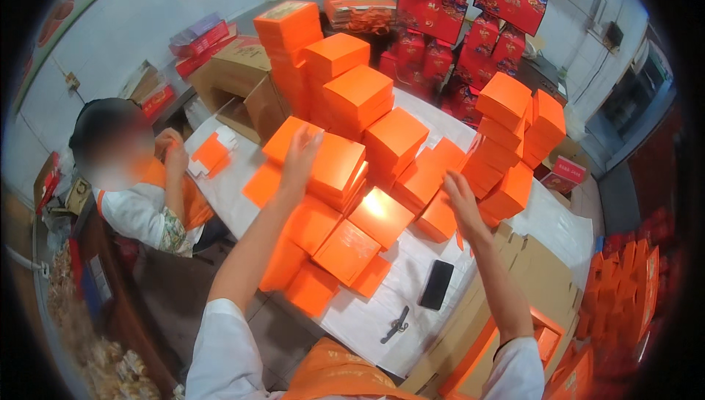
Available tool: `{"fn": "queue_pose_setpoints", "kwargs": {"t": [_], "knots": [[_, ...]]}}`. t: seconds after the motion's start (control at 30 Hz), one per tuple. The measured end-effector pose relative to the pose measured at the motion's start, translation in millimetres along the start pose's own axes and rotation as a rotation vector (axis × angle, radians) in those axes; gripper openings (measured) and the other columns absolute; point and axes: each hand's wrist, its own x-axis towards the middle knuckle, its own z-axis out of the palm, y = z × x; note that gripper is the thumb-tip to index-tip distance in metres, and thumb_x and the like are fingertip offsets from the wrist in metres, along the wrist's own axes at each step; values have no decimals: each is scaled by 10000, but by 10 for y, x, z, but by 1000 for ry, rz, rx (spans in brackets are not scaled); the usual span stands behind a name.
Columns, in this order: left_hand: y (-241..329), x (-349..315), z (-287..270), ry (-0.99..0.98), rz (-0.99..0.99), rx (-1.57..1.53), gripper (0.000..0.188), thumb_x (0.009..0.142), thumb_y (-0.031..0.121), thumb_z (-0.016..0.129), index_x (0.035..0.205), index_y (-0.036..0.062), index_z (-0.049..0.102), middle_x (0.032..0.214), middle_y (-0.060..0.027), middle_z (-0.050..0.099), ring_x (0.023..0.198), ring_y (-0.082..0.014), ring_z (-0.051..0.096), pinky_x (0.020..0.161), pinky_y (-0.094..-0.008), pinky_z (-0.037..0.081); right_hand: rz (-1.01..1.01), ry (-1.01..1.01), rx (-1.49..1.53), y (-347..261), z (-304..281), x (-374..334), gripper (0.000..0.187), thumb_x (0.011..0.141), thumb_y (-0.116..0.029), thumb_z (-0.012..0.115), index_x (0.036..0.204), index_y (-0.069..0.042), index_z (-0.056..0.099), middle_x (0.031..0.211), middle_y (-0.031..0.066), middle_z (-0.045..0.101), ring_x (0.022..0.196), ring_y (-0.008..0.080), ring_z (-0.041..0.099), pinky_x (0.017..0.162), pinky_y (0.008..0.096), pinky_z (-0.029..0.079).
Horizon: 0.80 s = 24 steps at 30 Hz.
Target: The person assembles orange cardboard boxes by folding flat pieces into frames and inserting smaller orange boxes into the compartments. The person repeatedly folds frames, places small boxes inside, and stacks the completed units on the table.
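Observation:
Plain orange boxes are piled in uneven stacks across the white-covered table [400, 312]. My left hand [299, 156] lies against a stack at the left, its fingers stretched out beside the top orange box [336, 164]. Over on the right, my right hand [463, 198] is at the edge of a lower orange box [438, 218], fingers apart and slightly bent. Whether it presses on that box I cannot tell. Between my arms sits a shiny-topped orange box [380, 216], with another orange box [346, 252] nearer to me.
A black phone [436, 285] and a dark strap-like item with a ring [395, 325] lie near me. Flattened cardboard [507, 282] is by my right arm. At left, a co-worker [154, 180] handles something orange. Red gift boxes [433, 15] stand behind; an opened carton [239, 84] is far left.

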Motion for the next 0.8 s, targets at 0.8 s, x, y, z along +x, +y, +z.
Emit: {"fn": "queue_pose_setpoints", "kwargs": {"t": [0.8], "knots": [[-212,178,799,-63,1604,705,765,778,403,599,1375,198,166,1172,-118,341,1067,-317,388,901,-417,353,228,38,810,-292,773,205,505,913,-408,413,1276,-61,357,1189,112,479,1091,223,481,907,414,408]]}}
